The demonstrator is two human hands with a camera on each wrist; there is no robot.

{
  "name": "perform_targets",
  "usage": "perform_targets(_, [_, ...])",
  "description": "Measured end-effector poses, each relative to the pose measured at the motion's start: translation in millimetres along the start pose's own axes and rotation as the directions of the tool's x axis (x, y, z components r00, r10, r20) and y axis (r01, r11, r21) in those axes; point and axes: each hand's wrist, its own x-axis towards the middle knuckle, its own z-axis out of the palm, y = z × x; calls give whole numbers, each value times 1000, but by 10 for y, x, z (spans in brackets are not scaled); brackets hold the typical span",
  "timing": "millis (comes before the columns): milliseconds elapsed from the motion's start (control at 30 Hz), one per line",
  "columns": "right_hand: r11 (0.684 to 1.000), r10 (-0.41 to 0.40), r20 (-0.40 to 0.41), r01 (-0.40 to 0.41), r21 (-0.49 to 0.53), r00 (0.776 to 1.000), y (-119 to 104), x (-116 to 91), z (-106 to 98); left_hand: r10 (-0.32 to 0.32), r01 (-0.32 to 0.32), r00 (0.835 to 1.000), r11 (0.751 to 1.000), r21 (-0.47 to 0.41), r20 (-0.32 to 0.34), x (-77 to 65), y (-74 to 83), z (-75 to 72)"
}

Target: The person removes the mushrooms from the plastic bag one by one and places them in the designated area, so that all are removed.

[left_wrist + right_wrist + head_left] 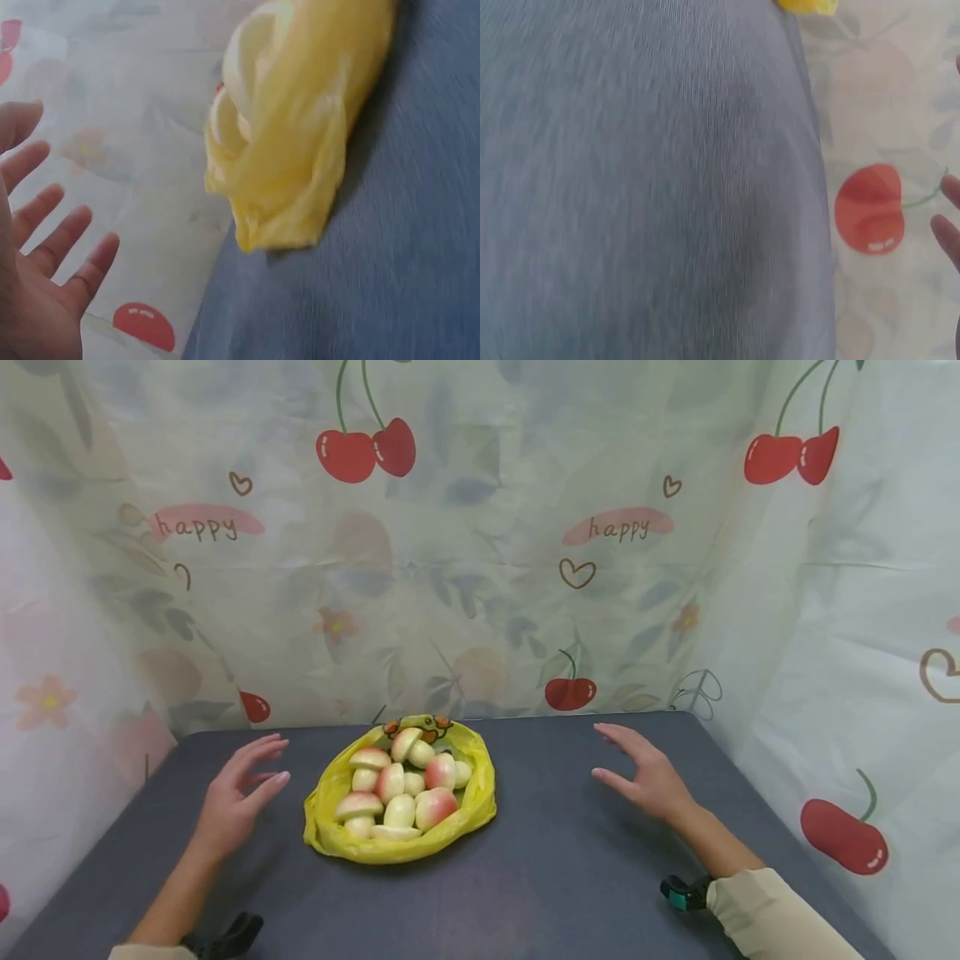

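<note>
A yellow plastic bag (472, 814) with its mouth spread wide sits on the dark table, left of centre. Inside it lie several toy mushrooms (400, 811) with cream stems and pinkish caps. My left hand (234, 797) hovers to the left of the bag, fingers spread and apart from it; the left wrist view shows its palm beside the yellow bag (300, 165). Well to the right of the bag, my right hand (651, 777) hangs over the table with relaxed fingers and holds nothing. Only its fingertips (949, 232) show at the edge of the right wrist view.
The dark table (525, 893) reaches back to a pale curtain (465, 527) printed with cherries, hearts and flowers. The curtain also encloses the left and right sides. Each wrist wears a black band (686, 893).
</note>
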Motion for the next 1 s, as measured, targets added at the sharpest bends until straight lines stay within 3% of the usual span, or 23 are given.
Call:
perform_targets(200, [999,-40,-58,42,30,997,-52,90,149,-78,82,996,992,-99,48,62,32,108])
perform_targets(400, [996,-18,-57,23,89,998,-153,170,283,-194,201,976,977,-76,97,70,-11,236])
perform_targets(500, [994,-9,-49,14,104,999,-197,193,349,-282,291,950,956,-48,135,63,-60,307])
perform_targets(600, [992,-8,-40,13,124,999,-245,217,416,-370,380,912,924,-29,176,62,-132,371])
perform_targets(767, [988,1,-8,0,158,1000,-324,282,528,-465,481,856,876,-21,227,52,-232,444])
perform_targets(1000, [978,38,40,-45,203,998,-397,395,671,-507,535,821,844,-43,263,16,-298,507])
